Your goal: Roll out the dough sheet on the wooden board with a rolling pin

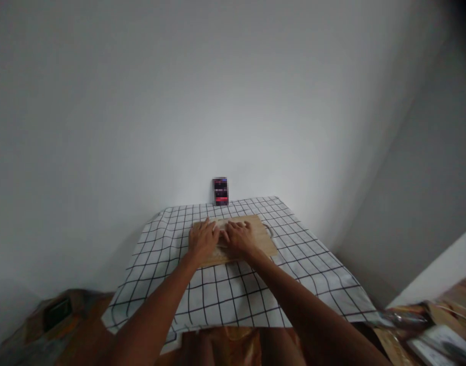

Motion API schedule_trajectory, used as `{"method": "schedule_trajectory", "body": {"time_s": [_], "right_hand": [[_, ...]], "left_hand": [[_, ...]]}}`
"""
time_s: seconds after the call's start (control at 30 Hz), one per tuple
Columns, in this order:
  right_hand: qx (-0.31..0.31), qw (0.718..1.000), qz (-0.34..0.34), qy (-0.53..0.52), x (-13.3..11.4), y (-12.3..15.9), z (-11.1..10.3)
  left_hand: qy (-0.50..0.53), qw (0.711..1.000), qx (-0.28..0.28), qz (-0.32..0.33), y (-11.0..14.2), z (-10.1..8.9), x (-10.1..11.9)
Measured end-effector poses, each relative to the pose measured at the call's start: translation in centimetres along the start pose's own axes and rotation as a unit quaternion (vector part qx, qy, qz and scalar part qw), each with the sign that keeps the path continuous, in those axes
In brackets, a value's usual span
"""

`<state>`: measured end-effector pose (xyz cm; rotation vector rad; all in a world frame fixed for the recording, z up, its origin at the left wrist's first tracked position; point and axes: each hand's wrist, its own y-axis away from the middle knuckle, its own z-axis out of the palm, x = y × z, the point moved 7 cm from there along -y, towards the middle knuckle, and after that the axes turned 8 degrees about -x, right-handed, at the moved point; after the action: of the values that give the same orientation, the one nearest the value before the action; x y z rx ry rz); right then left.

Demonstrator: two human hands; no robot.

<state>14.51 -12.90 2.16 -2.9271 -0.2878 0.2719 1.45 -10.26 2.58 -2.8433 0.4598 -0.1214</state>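
Observation:
A wooden cutting board (pixel 265 235) lies on a white cloth with a black grid (pixel 233 290) that covers a small table. My left hand (pixel 202 239) and my right hand (pixel 238 238) rest side by side on the board, palms down, fingers stretched forward and slightly apart. Something pale shows between and under the fingers near the middle of the board; I cannot make out what it is. The board has a metal handle (pixel 270 230) at its right end.
A small dark box with red print (pixel 220 191) stands against the white wall behind the table. A dark object (pixel 57 313) lies on the floor at the left. Papers and clutter (pixel 427 335) sit at the lower right.

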Motion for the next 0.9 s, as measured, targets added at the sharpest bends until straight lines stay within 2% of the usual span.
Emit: {"method": "schedule_trajectory", "body": {"time_s": [0.13,0.27,0.43,0.63,0.73,0.9], "right_hand": [[0.001,1.000,-0.028,0.009,0.3,1.8,-0.1],[0.014,1.000,-0.016,0.010,1.6,2.8,-0.7],[0.031,0.999,-0.026,0.012,3.3,4.3,-1.8],[0.023,1.000,-0.014,-0.009,5.9,4.8,-2.3],[0.016,1.000,0.005,-0.017,6.7,3.7,-1.7],[0.010,0.999,0.050,-0.015,7.0,0.3,-1.2]], "left_hand": [[-0.002,0.999,-0.029,0.031,2.3,-0.3,0.0],[-0.016,0.996,-0.072,0.051,4.1,-0.5,-0.1],[-0.035,0.994,-0.077,0.062,4.9,-1.1,-0.1],[0.001,0.989,-0.073,0.130,3.0,-0.9,1.6],[-0.001,0.991,-0.069,0.112,1.3,-0.2,1.6],[-0.028,0.993,-0.064,0.091,-1.6,1.0,1.3]]}}
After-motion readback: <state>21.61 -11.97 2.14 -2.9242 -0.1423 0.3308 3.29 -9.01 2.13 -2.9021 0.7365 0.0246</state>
